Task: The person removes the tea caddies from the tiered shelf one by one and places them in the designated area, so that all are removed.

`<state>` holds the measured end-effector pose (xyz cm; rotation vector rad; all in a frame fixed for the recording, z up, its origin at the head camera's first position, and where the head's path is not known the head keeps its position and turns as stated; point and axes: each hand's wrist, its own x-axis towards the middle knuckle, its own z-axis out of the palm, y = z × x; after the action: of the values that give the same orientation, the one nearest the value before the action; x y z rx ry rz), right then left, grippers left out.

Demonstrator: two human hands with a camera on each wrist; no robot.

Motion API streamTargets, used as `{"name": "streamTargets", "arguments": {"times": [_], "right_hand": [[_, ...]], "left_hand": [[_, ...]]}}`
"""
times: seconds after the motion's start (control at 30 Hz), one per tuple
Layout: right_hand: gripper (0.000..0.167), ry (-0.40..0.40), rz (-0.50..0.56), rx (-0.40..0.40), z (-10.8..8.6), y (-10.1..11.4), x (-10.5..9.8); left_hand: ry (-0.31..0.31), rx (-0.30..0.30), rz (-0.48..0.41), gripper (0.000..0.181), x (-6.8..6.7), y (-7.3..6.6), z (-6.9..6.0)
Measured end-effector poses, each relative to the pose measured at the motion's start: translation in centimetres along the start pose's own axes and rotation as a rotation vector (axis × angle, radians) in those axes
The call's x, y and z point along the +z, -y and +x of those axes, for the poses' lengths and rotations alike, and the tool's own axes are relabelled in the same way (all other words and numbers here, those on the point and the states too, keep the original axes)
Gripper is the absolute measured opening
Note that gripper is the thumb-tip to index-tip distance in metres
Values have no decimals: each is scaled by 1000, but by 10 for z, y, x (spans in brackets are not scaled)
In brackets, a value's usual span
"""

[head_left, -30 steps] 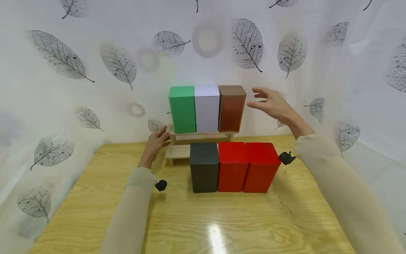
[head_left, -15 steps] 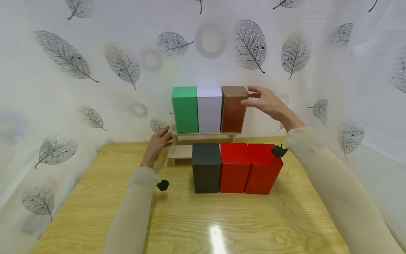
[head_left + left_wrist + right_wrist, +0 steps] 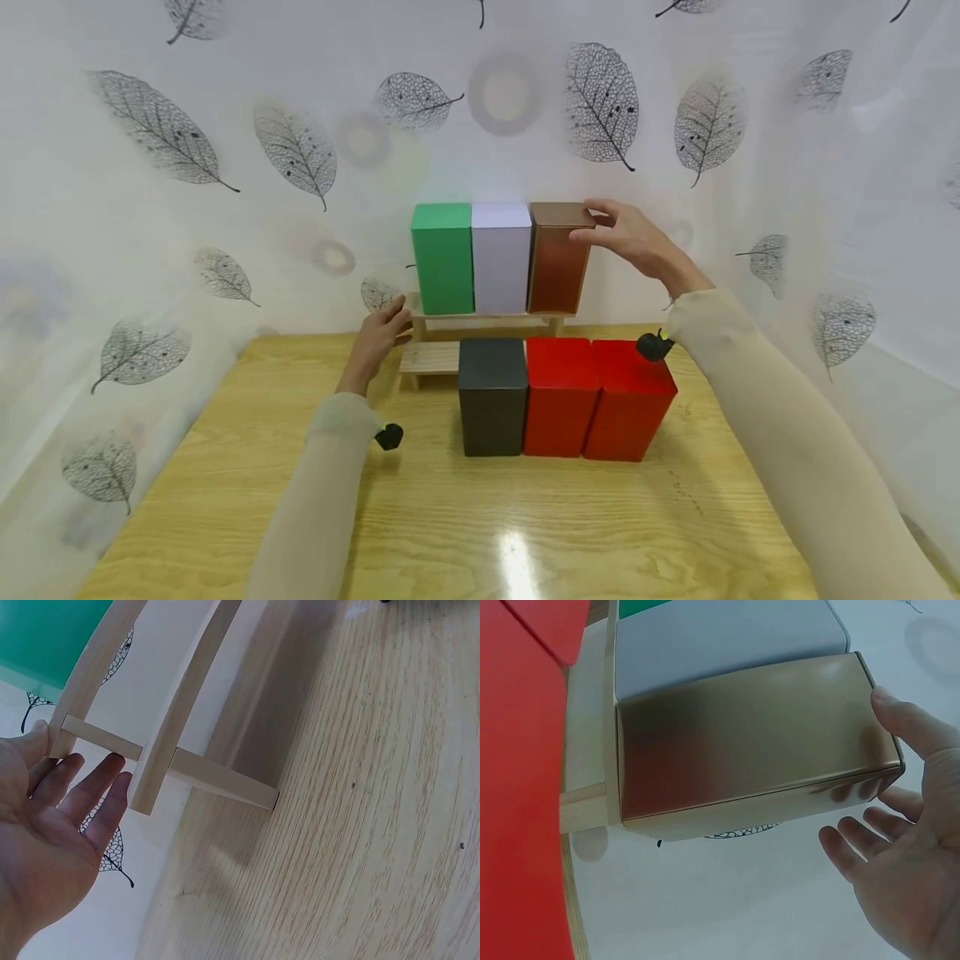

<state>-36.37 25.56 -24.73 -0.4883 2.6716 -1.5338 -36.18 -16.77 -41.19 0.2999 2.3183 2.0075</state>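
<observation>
My left hand (image 3: 378,337) is at the left end of a two-step wooden stand (image 3: 429,358). In the left wrist view its thumb and fingers (image 3: 97,780) hold the end of the upper step. A bronze box (image 3: 558,267) stands upright at the right end of that step. My right hand (image 3: 633,242) is spread around its upper right corner. In the right wrist view the thumb (image 3: 900,716) is over the box's top edge; several other fingers stay apart from its side. A white box (image 3: 501,258) and a green box (image 3: 442,260) stand left of it.
On the wooden table (image 3: 420,517), a black box (image 3: 492,400) and two red boxes, one in the middle (image 3: 558,400) and one at right (image 3: 630,408), stand before the stand, hiding part of its lower step. A leaf-patterned curtain (image 3: 315,208) hangs behind.
My right hand has moved left, from beside the bronze box to its top corner. The left hand stays at the stand's end. The head view has shifted slightly.
</observation>
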Motion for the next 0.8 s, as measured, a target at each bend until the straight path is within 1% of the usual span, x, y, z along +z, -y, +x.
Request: {"name": "streamTargets", "arguments": {"times": [0.27, 0.43, 0.57, 0.67, 0.8], "right_hand": [[84, -2, 44, -6, 4, -7, -1], [85, 21, 62, -10, 5, -8, 0], [85, 37, 75, -16, 7, -9, 0], [82, 44, 93, -27, 7, -10, 0], [76, 50, 114, -40, 8, -9, 1]], "left_hand": [[6, -12, -38, 57, 0, -1, -1], [-6, -18, -26, 57, 2, 0, -1], [-19, -11, -10, 57, 3, 1, 0], [-26, -4, -9, 57, 3, 1, 0], [-26, -15, -20, 57, 2, 1, 0]]}}
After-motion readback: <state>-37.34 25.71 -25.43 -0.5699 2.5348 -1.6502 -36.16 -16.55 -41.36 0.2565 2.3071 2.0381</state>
